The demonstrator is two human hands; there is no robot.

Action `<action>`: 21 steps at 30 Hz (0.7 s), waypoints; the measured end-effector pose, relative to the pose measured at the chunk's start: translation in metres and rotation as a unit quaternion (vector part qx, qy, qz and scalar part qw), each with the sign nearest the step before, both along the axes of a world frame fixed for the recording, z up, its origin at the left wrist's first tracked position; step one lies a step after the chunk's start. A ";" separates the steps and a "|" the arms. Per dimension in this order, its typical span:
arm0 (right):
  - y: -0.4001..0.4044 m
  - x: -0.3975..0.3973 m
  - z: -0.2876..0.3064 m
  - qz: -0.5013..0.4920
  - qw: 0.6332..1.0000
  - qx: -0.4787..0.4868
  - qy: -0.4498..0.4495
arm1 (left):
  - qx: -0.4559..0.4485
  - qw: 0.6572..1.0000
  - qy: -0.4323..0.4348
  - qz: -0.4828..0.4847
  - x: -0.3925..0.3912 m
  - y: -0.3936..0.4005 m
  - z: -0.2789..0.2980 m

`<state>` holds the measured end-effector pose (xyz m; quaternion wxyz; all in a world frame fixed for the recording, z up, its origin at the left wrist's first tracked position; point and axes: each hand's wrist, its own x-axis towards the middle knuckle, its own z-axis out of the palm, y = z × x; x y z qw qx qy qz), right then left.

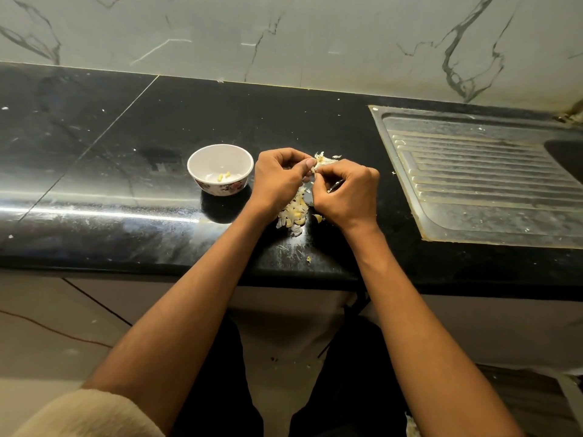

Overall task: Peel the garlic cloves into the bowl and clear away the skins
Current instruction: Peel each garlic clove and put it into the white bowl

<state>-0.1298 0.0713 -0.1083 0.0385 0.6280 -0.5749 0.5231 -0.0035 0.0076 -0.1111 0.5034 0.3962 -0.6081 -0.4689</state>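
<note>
A garlic clove is pinched between the two hands, held just above the bench near the middle of its depth. The left hand curls its fingers around the clove with the thumb pressed to its top; the right hand meets it from the other side, fingers bent and fingertips at the clove's skin. The hands touch each other at the clove. A thin dark object lies in the right hand's grip, too hidden to identify.

Below and between the wrists a pile of garlic skins spreads toward the bench's front edge; more garlic pieces lie just beyond the hands, toward the wall. One small scrap lies apart, close to the front edge.

Just left of the left hand stands a white bowl with a floral pattern on its outer wall, holding a few peeled yellowish cloves at its bottom. The bench left of the bowl is bare dark stone, speckled with small white flecks.

To the right, well apart from the hands, a ribbed steel drainboard is set into the bench, with a sink basin at the right edge. A veined marble wall rises behind. No legible writing is visible.
</note>
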 end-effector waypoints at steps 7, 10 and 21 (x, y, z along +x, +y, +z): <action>-0.001 -0.002 0.000 -0.011 1.000 -0.008 -0.018 | -0.003 1.000 -0.004 -0.026 0.002 0.002 0.001; -0.002 -0.002 0.000 -0.009 1.000 -0.001 -0.022 | -0.011 0.999 -0.003 -0.034 0.003 0.002 0.001; -0.004 -0.002 0.001 -0.001 0.991 0.022 -0.130 | -0.022 0.998 0.008 -0.054 0.003 0.001 0.000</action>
